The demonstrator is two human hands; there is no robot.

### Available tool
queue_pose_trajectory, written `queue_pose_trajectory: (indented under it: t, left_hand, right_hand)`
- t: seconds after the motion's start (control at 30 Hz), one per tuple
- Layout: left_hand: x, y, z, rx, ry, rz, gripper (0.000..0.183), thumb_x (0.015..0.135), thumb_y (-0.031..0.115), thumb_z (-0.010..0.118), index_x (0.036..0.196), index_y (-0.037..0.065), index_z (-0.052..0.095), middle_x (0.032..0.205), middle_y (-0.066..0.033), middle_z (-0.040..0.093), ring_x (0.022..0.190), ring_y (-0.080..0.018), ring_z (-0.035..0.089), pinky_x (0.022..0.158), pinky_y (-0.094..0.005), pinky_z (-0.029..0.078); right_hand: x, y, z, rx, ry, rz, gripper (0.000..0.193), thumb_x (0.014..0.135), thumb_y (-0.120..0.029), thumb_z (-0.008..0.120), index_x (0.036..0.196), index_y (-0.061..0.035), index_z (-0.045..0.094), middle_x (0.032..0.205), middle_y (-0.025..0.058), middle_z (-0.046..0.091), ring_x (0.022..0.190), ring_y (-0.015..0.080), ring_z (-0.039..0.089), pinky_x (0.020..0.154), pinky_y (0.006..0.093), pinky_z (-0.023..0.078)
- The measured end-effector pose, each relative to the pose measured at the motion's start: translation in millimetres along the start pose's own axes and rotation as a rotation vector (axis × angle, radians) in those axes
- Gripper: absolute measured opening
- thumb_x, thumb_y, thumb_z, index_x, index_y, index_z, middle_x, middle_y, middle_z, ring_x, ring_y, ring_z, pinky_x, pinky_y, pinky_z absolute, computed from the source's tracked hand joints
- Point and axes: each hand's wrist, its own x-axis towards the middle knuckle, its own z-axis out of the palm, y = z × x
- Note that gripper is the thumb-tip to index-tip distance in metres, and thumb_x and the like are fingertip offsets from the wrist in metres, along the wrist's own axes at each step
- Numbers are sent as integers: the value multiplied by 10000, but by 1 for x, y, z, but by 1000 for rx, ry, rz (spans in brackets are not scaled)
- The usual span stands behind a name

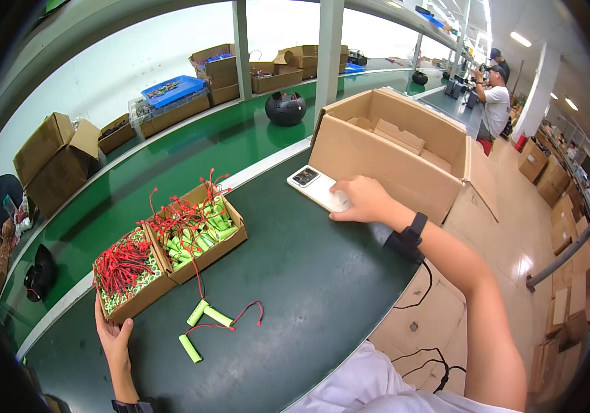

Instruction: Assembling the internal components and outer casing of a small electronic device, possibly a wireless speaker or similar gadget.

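My left hand (113, 342) grips the near left corner of a small cardboard box (145, 292), with its thumb on the front and fingers along the side. This box holds tightly packed green battery cells with red wires (124, 266). Touching it on the right, a second cardboard box (213, 253) carries jumbled green cells (198, 237) and tangled red leads. Three loose green battery cells (189, 348), some with red wires, lie on the dark table in front. At the right, my right hand (358, 199) is closed on the lower end of a white phone (313, 184), lying camera side up.
A large open carton (391, 155) stands behind the phone. Beyond the table runs a green conveyor (233, 138) with a black rounded device (285, 109). Boxes and a blue tray (173, 89) line its far side. Co-workers (496, 103) are at the far right and far left.
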Motion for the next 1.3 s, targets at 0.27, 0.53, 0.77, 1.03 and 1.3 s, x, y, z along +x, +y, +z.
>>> queue_pose_trajectory:
  t: [0.27, 0.53, 0.77, 1.03, 1.3]
  left_hand:
    - [2, 5, 8, -32, -39, -9, 863, 718, -10, 663, 1459, 38, 222, 1412, -110, 379, 1287, -232, 387, 1076, -344, 285]
    - [1, 5, 6, -80, -30, -12, 777, 776, 69, 648, 1444, 13, 255, 1423, -114, 379, 1302, -227, 383, 1087, -352, 269]
    - [8, -1, -5, -242, 16, -44, 601, 859, 135, 503, 1406, -33, 320, 1449, -124, 364, 1352, -220, 320, 1114, -349, 216]
    - [2, -7, -4, -295, 67, -48, 523, 879, 263, 498, 1331, 26, 381, 1334, -97, 456, 1243, -209, 420, 1050, -357, 287]
    - [9, -17, 11, -472, -102, -50, 199, 910, 196, 481, 1030, 140, 332, 1402, -162, 351, 1277, -251, 354, 1078, -408, 234]
  right_hand:
    - [4, -4, 15, -143, 2, 25, 567, 707, -532, 692, 1048, -81, 660, 991, 146, 604, 1072, 321, 535, 892, 436, 426]
    - [17, -22, -24, 463, -81, 16, 618, 804, -522, 624, 1204, -53, 581, 1182, 161, 558, 1108, 292, 523, 932, 409, 407]
    - [47, -86, -22, 1523, -343, 127, 560, 955, -384, 471, 1341, 18, 414, 1332, 167, 477, 1237, 244, 458, 1022, 361, 377]
    - [52, -111, 61, 1825, -524, -39, 507, 969, -301, 452, 1357, 20, 402, 1369, 123, 450, 1268, 210, 409, 1059, 357, 312]
    - [45, -99, 56, 1597, -316, 42, 557, 939, -356, 439, 1329, 41, 422, 1315, 129, 492, 1209, 214, 461, 1034, 356, 341]
